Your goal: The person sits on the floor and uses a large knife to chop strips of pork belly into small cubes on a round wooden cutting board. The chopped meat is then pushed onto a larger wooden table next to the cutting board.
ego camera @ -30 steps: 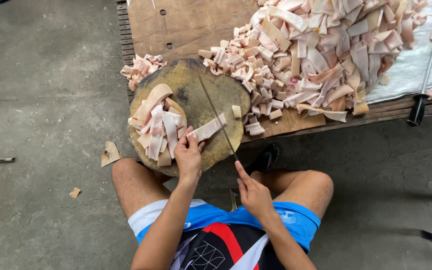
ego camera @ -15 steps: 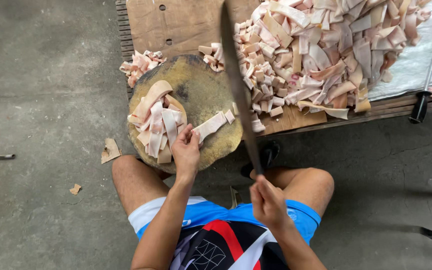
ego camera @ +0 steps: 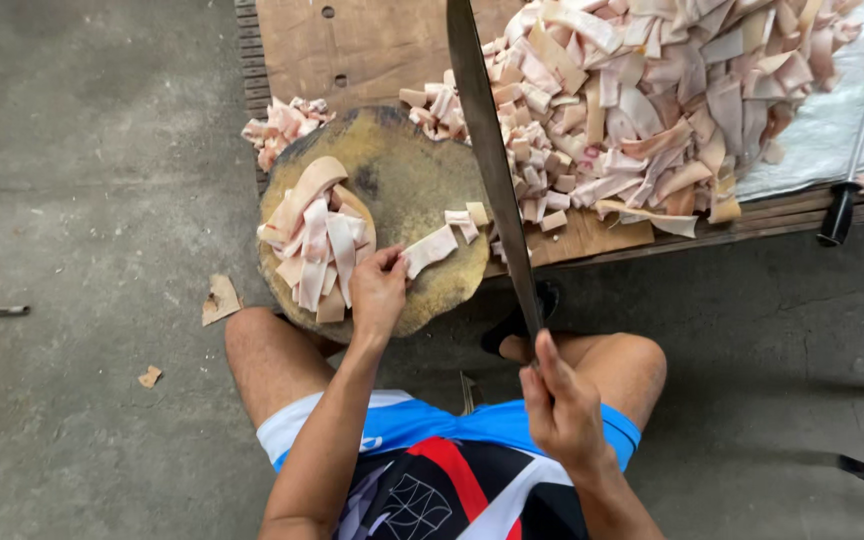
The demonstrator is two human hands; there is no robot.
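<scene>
The left hand (ego camera: 377, 290) rests on the round wooden chopping block (ego camera: 407, 180), its fingers curled down and pinning the near end of a pale strip of pork skin (ego camera: 432, 250) that lies flat on the block, angled toward the upper right. The right hand (ego camera: 562, 410) is closed around the handle of a long knife (ego camera: 487, 150), held raised above the block with the blade reaching away from the person and its tip out of view at the top. Just beyond the strip's far end lie two small cut pieces (ego camera: 467, 220). On the left half of the block, beside the left hand, sits a loose stack of uncut strips (ego camera: 312, 240). The block stands against the edge of a low wooden desk (ego camera: 372, 45), which carries a small heap of cut bits (ego camera: 277, 125) at its left and a big heap of pink and cream strips (ego camera: 642, 100) at its right. A dark-handled sharpening steel (ego camera: 852, 160) lies on a grey sheet (ego camera: 832, 120) at the far right. The person sits over a concrete floor (ego camera: 72, 200), knees bare, with scraps (ego camera: 220, 298) lying near the block.
</scene>
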